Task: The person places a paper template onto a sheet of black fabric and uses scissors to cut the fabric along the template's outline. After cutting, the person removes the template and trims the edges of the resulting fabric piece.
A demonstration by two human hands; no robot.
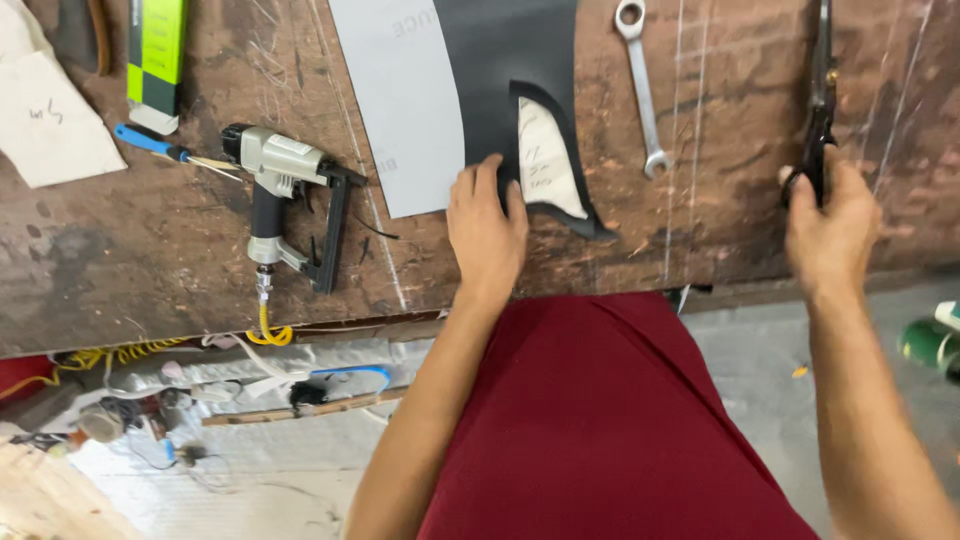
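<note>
- A pale paper pattern piece (45, 125) lies at the far left of the worn brown wooden workbench (150, 270), and a green and white box (157, 55) stands just to its right.
- A grey and black pneumatic staple gun (290, 200) lies on its side left of centre, its yellow coiled hose (265, 330) dropping over the near edge.
- The black leather sheet (500, 80) lies flat at the centre, overlapping a grey card sheet (395, 110) on its left; a curved cut-out in it shows a cream paper pattern (545, 160) with handwriting.
- The left hand (487, 225) rests flat, fingers spread and open, pressing the sheet's near edge, fingertips just left of the cut-out.
- A silver combination spanner (640, 90) lies right of the sheet, apart from it, with bare bench around it.
- The right hand (830, 230) closes its fingers around the handles of black scissors (820, 100), blades pointing far, well right of the sheet.
- The bench's near edge runs just below both hands; the floor beyond it is cluttered at the left.
</note>
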